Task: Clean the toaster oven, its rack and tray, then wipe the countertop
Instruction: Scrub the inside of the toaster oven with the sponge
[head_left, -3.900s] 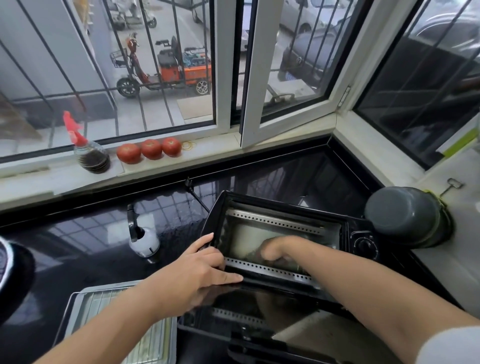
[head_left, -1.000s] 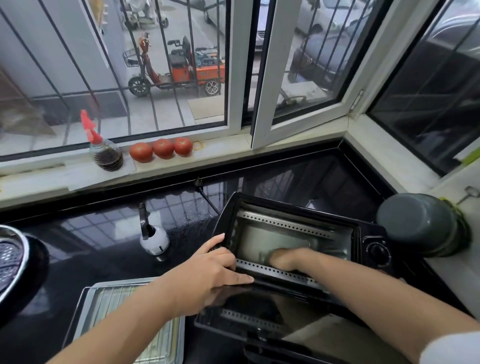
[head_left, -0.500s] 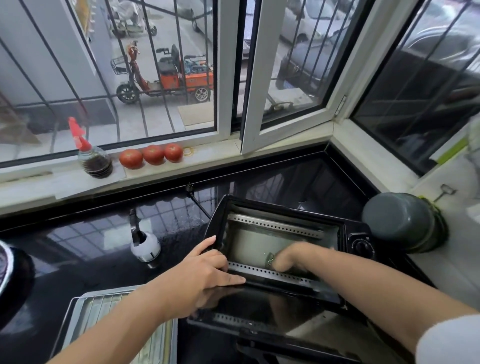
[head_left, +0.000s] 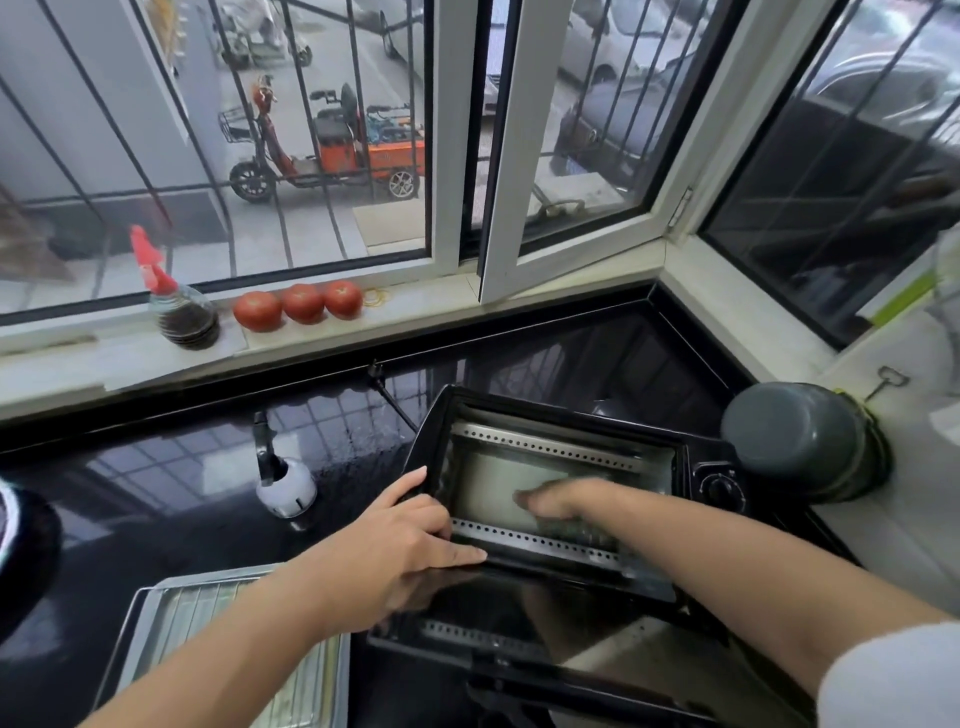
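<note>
A: The toaster oven (head_left: 571, 467) sits on the glossy black tabletop (head_left: 156, 493), door dropped open. The left hand (head_left: 400, 540) braces the frame's front left corner, fingers straight along the sill, gripping nothing.

B: And the right hand (head_left: 561, 504)?

A: Inside the cavity, blurred, seemingly pressing a scrubbing pad on the floor; can't tell its grip.

B: How will the oven handle?

A: I'd say light, boxy and liable to slide on that slick surface, so hold the rigid frame. Rack and tray (head_left: 208, 623) wait at front left, thin metal; lift those by the rims.
</note>
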